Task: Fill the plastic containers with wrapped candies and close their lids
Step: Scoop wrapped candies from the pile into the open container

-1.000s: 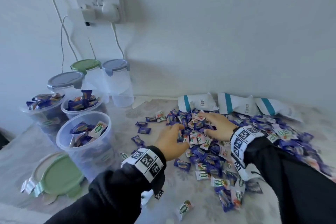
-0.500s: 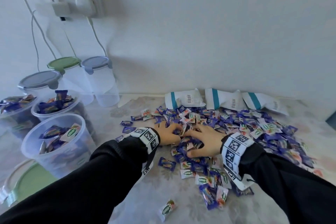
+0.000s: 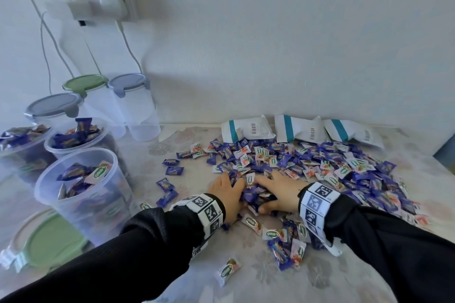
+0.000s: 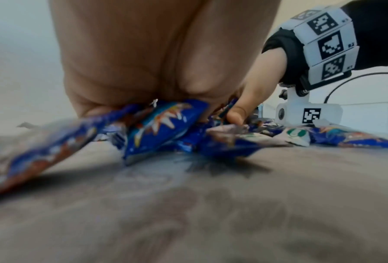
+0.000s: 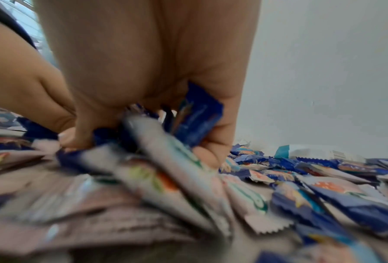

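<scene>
Both hands, left hand (image 3: 225, 194) and right hand (image 3: 279, 193), have fingers curled round a clump of light, slippery blue-and-white foil-wrapped candies (image 3: 290, 162), so scooping from underneath probably beats pinching.

Both arms reach forward in black sleeves, marker bands on the wrists. Left hand (image 3: 227, 195) and right hand (image 3: 277, 194) sit side by side, palms down, nearly touching. Fingers on both curl inward, grip closed around wrapped candies (image 5: 195, 119). Right thumb tucked low, toward the left hand.
</scene>
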{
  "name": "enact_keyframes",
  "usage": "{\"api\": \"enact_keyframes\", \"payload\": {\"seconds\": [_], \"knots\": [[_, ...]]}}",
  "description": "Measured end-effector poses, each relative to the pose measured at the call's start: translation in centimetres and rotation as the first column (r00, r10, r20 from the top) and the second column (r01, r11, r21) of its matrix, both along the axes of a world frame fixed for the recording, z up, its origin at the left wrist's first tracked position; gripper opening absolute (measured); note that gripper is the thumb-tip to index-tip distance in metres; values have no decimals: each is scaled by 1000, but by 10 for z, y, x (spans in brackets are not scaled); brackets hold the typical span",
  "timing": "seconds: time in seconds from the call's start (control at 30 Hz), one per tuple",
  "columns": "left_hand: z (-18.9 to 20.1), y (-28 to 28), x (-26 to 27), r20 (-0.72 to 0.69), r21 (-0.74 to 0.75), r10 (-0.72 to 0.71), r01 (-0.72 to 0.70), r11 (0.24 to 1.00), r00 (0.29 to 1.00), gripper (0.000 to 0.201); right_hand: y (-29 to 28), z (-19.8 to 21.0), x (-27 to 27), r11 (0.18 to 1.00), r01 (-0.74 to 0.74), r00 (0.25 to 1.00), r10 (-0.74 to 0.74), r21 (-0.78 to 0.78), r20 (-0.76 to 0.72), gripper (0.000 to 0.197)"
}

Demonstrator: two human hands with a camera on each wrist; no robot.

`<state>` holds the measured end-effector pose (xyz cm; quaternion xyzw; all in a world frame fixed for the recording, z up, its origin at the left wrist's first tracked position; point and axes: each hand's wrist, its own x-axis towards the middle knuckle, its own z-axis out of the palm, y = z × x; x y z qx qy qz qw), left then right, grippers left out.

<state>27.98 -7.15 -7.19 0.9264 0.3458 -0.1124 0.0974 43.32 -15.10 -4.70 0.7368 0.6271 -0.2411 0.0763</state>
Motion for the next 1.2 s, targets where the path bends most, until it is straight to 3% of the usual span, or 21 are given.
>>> {"api": "enact_keyframes", "payload": {"seconds": [0.17,0.3,0.43,0.5,0.6,0.67,0.73,0.9,1.07,1.13,1.2], "knots": [[3,14,-1,196,-193,120,-82,978,973,34,3,11,-1,991,77,987,-60,109,-149,50],[17,21,-11,318,-256,240,-161,953,917,35,0,23,-2,975,153,974,-121,162,-189,61],[55,20,-31,441,-269,244,-132,954,864,36,3,45,-7,947,193,960,-129,256,-249,64],[79,18,-47,543,-276,242,-101,956,804,26,8,55,-10,934,196,960,-122,298,-251,62],[114,18,-78,725,-212,205,-70,975,658,7,17,63,-16,914,203,950,-97,350,-297,54],[134,19,-105,797,-142,163,-82,986,581,10,25,67,-22,908,198,944,-76,370,-320,55],[148,21,-135,799,-62,126,-127,990,588,17,34,68,-27,901,193,938,-53,389,-343,59],[151,22,-197,689,212,120,-357,910,714,21,55,70,-48,904,155,925,9,400,-379,65],[138,20,-223,477,334,284,-470,817,832,42,74,80,-78,889,111,912,87,445,-401,44],[129,22,-231,460,308,282,-449,839,842,56,81,88,-91,881,91,902,125,465,-413,25],[120,25,-238,532,225,273,-445,867,802,70,86,97,-106,865,68,884,179,498,-431,15]]}}
